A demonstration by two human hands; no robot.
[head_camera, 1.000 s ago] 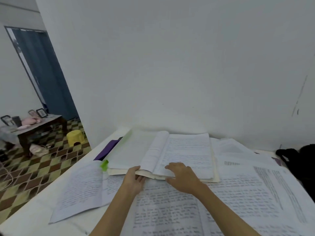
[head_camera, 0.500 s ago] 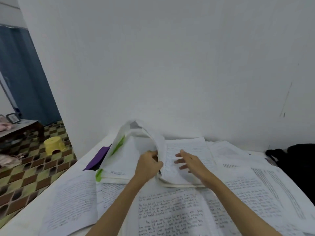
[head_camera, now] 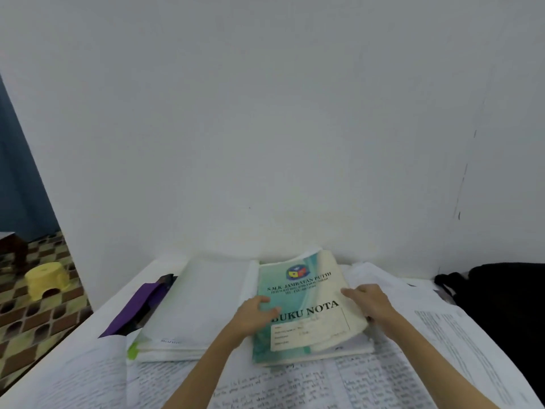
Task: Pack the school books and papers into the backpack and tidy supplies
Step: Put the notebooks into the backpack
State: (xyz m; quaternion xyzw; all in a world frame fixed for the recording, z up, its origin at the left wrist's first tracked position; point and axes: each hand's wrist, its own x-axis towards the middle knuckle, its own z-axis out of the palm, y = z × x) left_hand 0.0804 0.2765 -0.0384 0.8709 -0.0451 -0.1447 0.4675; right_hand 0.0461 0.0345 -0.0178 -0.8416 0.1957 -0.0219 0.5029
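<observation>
**Closed notebook on the table: how it handles, where to grab**

Teal-and-cream softcover notebook [head_camera: 306, 305] printed "BUKU NOTA" lies shut, cover up, centre of the white table [head_camera: 88, 329], on top of loose handwritten sheets [head_camera: 295, 385].

Left hand [head_camera: 255, 315] lies on the cover's left side, near the spine, fingers loosely bent, grasping nothing. Right hand [head_camera: 370, 302] sits at the cover's 3 o'clock edge; fingers seem to curl round it, but can't tell if it's a real grip.

Handling, my read: light, floppy, cover worn and curling at the bottom right corner. It'll sag if lifted by one corner. Take it at the spine, or pinch both long edges.

White stack with a green tab [head_camera: 194, 308] touches it at 9 o'clock; purple folder [head_camera: 138, 305] beyond that. Black fabric backpack [head_camera: 501, 305] sits at 3 o'clock, well apart. Sheets underneath look slippery, may drag along.
</observation>
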